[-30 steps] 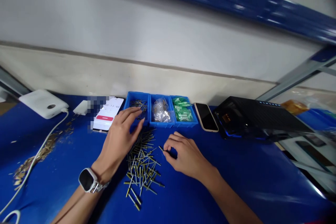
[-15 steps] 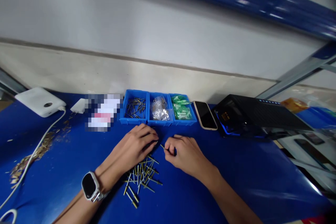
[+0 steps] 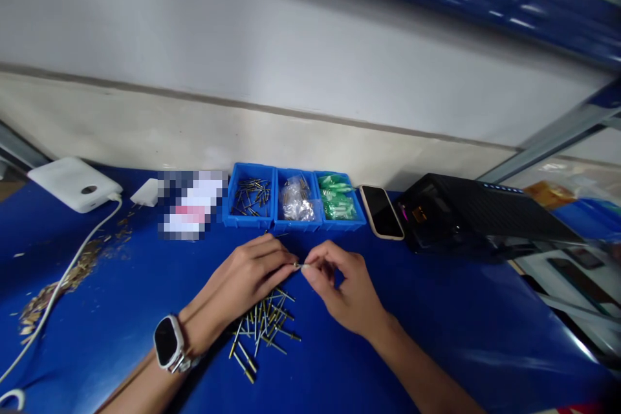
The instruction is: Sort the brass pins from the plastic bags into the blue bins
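Blue tabletop (image 3: 436, 343) gleaming below pale wall (image 3: 291, 45), blue bins (image 3: 250, 222) standing at back, loose rivets (image 3: 264, 323) lying heaped in front, left hand (image 3: 255, 268) and right hand (image 3: 349, 284) tightly pinching thin metal pin (image 3: 299, 265) between them.

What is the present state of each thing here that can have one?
Left hand: closed on a small metal part
Right hand: pinching the same part
Rivets: loosely heaped
Left bin: holding loose pins
Middle bin: holding clear packets
Right bin: holding green packets
Watch: worn, screen dark
Phone beside right bin: screen dark
White device: cable plugged in
Black device: lights lit
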Demonstrator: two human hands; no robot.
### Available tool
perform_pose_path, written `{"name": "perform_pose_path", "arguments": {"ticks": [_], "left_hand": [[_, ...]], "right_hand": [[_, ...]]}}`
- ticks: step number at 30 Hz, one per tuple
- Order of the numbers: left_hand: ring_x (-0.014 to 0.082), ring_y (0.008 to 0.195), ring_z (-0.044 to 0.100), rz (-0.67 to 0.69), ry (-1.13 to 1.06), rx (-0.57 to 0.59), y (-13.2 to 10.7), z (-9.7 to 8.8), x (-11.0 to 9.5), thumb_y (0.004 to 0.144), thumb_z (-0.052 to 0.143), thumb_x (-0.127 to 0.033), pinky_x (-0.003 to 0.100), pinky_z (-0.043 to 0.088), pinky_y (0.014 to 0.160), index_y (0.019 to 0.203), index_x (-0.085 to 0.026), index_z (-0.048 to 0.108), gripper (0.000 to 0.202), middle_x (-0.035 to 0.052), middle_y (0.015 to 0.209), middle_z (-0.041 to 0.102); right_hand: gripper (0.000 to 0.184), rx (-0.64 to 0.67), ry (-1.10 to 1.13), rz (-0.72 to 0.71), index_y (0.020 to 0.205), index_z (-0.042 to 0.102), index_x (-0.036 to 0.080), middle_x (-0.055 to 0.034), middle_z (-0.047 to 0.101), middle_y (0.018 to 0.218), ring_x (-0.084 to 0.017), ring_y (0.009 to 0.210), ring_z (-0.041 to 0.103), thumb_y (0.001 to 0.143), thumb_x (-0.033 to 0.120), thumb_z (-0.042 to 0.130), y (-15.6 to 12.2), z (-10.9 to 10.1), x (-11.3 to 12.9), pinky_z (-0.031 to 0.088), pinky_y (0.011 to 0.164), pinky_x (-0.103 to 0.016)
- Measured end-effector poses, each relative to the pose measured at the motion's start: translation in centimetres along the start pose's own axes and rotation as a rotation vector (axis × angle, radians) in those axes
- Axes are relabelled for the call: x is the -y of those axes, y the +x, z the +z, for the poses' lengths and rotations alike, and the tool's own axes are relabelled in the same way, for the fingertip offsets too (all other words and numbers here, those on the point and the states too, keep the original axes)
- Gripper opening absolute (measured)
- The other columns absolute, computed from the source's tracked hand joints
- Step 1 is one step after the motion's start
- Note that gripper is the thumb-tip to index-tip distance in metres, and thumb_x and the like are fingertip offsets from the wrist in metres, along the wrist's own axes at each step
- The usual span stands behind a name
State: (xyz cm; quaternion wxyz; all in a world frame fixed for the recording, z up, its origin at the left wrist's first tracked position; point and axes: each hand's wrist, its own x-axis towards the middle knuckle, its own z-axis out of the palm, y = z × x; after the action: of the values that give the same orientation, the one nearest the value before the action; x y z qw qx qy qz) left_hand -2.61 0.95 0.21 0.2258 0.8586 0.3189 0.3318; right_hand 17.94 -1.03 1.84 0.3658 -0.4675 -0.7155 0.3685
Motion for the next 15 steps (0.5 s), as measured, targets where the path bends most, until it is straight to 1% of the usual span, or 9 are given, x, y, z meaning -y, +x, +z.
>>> {"name": "perform_pose_path", "arguments": {"ticks": [2,4,6,8,10,12,14,15], "left_hand": [[0.0158,0.083,0.062,0.002,-0.011,0.005,0.0,0.3,-0.1,0.099,0.055,-0.024,0.030,0.050,0.077,0.100,-0.017,0.066,0.013,0.0028,0.092,0.069],[0.0162,0.086,0.062,0.012,-0.012,-0.027,-0.1,0.5,-0.1,0.097,0.059,-0.025,0.030,0.051,0.078,0.105,-0.017,0.066,0.013,0.0034,0.096,0.069],[0.0168,0.090,0.062,0.035,-0.002,-0.098,-0.1,0.5,-0.3,0.093,0.065,-0.026,0.031,0.052,0.080,0.116,-0.017,0.062,0.025,0.0053,0.103,0.069],[0.0170,0.092,0.061,0.069,0.017,-0.152,0.0,0.4,-0.5,0.093,0.065,-0.023,0.031,0.053,0.081,0.127,-0.016,0.057,0.035,0.0073,0.108,0.068],[0.0168,0.092,0.061,0.113,0.037,-0.157,0.0,0.3,-0.8,0.095,0.060,-0.017,0.031,0.053,0.080,0.128,-0.016,0.056,0.033,0.0075,0.107,0.067],[0.0169,0.092,0.062,0.146,0.050,-0.126,0.0,0.1,-1.0,0.097,0.056,-0.014,0.032,0.054,0.079,0.123,-0.018,0.060,0.027,0.0069,0.104,0.067],[0.0172,0.094,0.063,0.169,0.056,-0.112,-0.2,-0.1,-1.2,0.097,0.055,-0.013,0.032,0.055,0.079,0.121,-0.019,0.061,0.025,0.0066,0.104,0.067],[0.0173,0.096,0.063,0.174,0.064,-0.127,-0.2,-0.3,-1.1,0.097,0.055,-0.012,0.032,0.056,0.080,0.122,-0.020,0.061,0.027,0.0065,0.105,0.067]], "right_hand": [[0.029,-0.007,-0.028,0.008,0.070,0.055,0.019,0.0030,0.054,0.059,-0.010,0.054,0.048,0.094,0.035,0.056,0.2,0.1,-0.2,0.038,0.055,-0.024],[0.036,-0.004,0.076,0.114,0.066,0.052,0.019,0.0028,0.053,0.055,-0.010,0.051,0.047,0.097,0.037,0.051,0.6,0.1,-0.6,0.037,0.052,-0.024],[0.035,0.025,0.301,0.288,0.069,0.053,0.019,0.0039,0.052,0.051,-0.009,0.045,0.043,0.096,0.042,0.051,1.0,0.2,-1.2,0.033,0.046,-0.023],[0.033,0.086,0.568,0.459,0.073,0.055,0.019,0.0060,0.049,0.048,-0.008,0.040,0.037,0.093,0.045,0.056,1.3,0.3,-1.8,0.028,0.040,-0.021],[0.030,0.140,0.774,0.566,0.077,0.055,0.018,0.0072,0.047,0.048,-0.007,0.040,0.034,0.089,0.045,0.063,1.4,0.6,-2.2,0.024,0.037,-0.019],[0.031,0.162,0.844,0.599,0.077,0.056,0.018,0.0071,0.047,0.047,-0.007,0.040,0.033,0.087,0.045,0.066,1.3,0.8,-2.3,0.022,0.037,-0.019],[0.037,0.147,0.800,0.579,0.075,0.057,0.017,0.0062,0.048,0.046,-0.007,0.038,0.034,0.090,0.051,0.062,1.2,1.0,-2.2,0.023,0.037,-0.019],[0.042,0.127,0.755,0.555,0.073,0.057,0.017,0.0055,0.048,0.046,-0.007,0.038,0.035,0.091,0.054,0.058,1.2,1.0,-2.0,0.025,0.037,-0.020]]}}
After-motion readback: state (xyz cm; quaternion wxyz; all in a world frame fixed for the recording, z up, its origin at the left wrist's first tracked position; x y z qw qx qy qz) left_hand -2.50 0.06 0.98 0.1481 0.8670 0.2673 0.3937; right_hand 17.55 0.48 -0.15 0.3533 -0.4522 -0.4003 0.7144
